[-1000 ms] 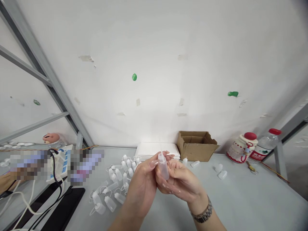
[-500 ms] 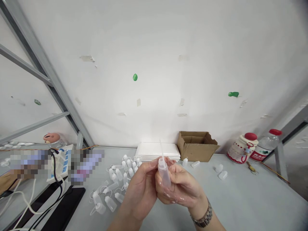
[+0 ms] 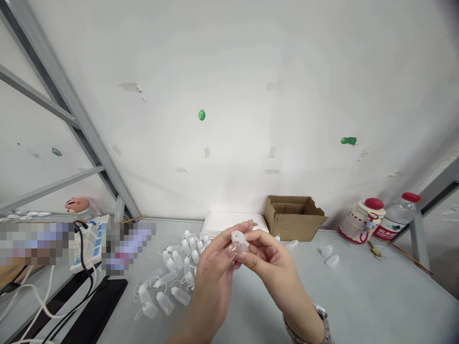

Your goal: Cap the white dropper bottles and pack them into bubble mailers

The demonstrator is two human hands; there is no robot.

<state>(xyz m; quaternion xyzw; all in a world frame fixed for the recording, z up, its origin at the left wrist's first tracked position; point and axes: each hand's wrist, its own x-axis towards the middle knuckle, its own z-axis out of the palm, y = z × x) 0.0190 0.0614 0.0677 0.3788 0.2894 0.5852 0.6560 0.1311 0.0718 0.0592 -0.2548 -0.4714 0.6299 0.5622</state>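
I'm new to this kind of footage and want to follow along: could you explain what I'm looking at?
There is no machine here, just a person's two bare hands. The single viewpoint is a camera worn on the head, looking forward and down.

The left hand and right hand meet in the middle, their fingers around a small whitish plastic piece; they hide much of it.

On the grey table, many small plastic bottles lie or stand to the left. Farther back are a white stack and an open cardboard box; at right, a red-lidded container.
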